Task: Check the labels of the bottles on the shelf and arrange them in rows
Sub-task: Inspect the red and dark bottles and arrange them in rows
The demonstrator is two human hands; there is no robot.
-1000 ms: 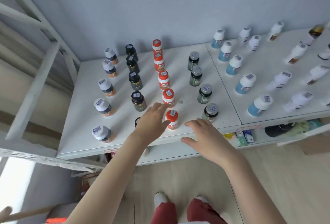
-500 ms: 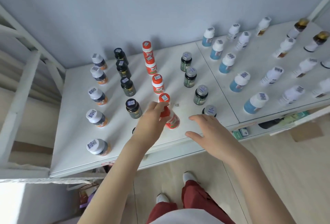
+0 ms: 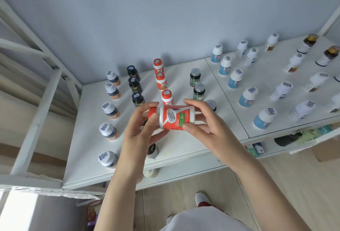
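Observation:
An orange-and-white bottle (image 3: 173, 117) lies on its side in the air above the white shelf (image 3: 184, 148), its label facing me. My left hand (image 3: 141, 131) grips its orange cap end. My right hand (image 3: 204, 122) pinches its base end between thumb and fingers. Behind it stand three more orange-capped bottles (image 3: 159, 76) in a row. Rows of white-capped bottles (image 3: 110, 110), black bottles (image 3: 135, 84) and green bottles with grey caps (image 3: 197, 86) stand on either side. A dark bottle (image 3: 152, 150) stands below my left hand, partly hidden.
On the right panel stand rows of blue bottles (image 3: 247, 96), white bottles (image 3: 281, 90) and two amber bottles with gold caps (image 3: 309, 43). A white metal frame (image 3: 36, 120) rises at the left. Boxes lie on a lower shelf (image 3: 257, 148).
My left hand lifted the front orange bottle off the shelf and turned it on its side. My right hand rose from the shelf edge and took hold of its base.

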